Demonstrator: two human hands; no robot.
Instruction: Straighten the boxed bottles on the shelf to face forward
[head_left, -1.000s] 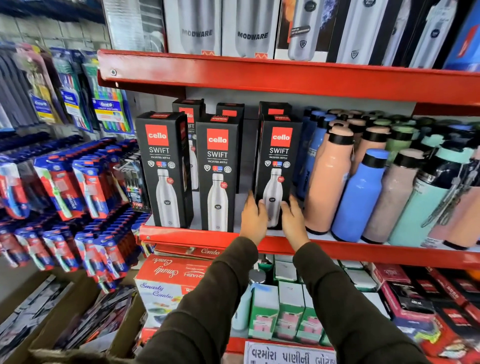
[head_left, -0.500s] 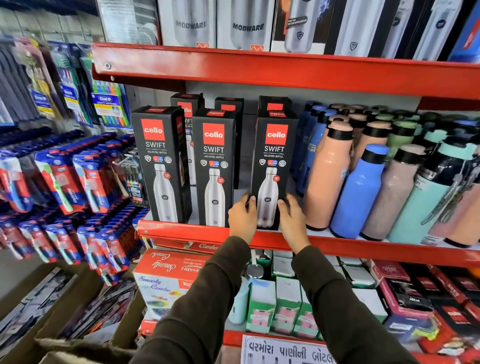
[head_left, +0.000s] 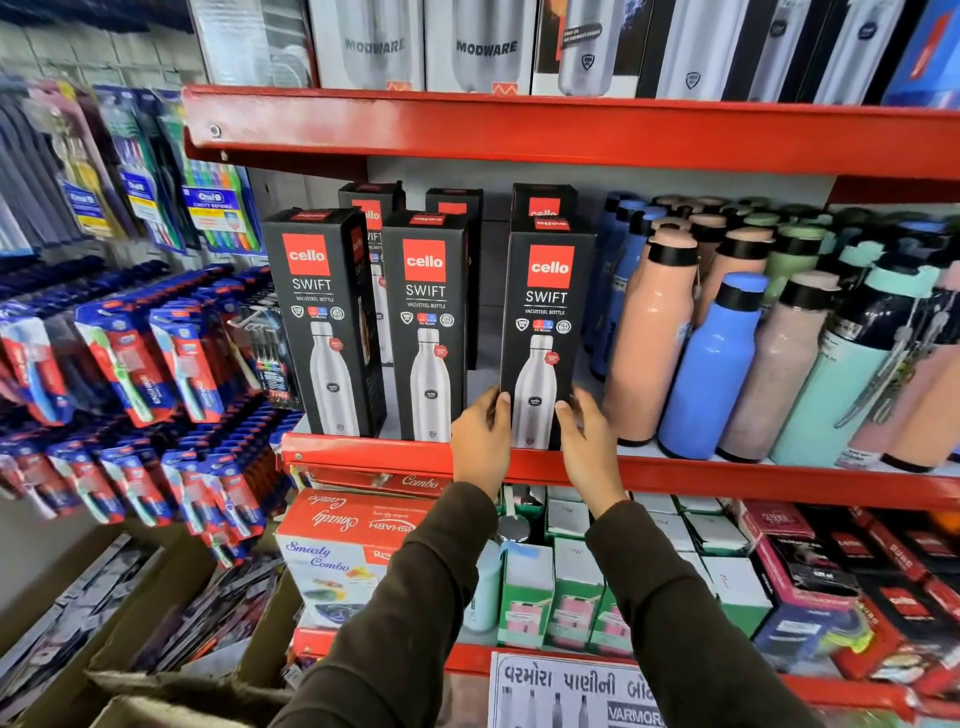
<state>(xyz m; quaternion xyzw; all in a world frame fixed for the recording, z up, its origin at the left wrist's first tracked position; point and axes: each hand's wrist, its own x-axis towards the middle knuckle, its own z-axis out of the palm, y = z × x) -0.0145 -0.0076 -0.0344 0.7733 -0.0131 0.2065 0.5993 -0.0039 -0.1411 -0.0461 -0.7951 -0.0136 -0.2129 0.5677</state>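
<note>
Three black Cello Swift bottle boxes stand in a front row on the red middle shelf (head_left: 363, 454). The right box (head_left: 545, 312) faces forward. My left hand (head_left: 480, 441) grips its lower left edge and my right hand (head_left: 589, 447) grips its lower right edge. The middle box (head_left: 427, 322) stands upright facing forward. The left box (head_left: 324, 317) is turned slightly, showing its right side. Three more black boxes (head_left: 543, 205) stand behind the front row, mostly hidden.
Loose bottles, peach (head_left: 652, 332), blue (head_left: 714, 364) and mint (head_left: 836, 384), crowd the shelf right of the boxes. Toothbrush packs (head_left: 156, 364) hang on the left. Boxed bottles (head_left: 483, 47) fill the shelf above; small cartons (head_left: 524, 597) and a combo box (head_left: 348, 545) sit below.
Both hands have shifted from the front of the right box to its lower side edges. The box has turned square to the front and come nearer the shelf edge.
</note>
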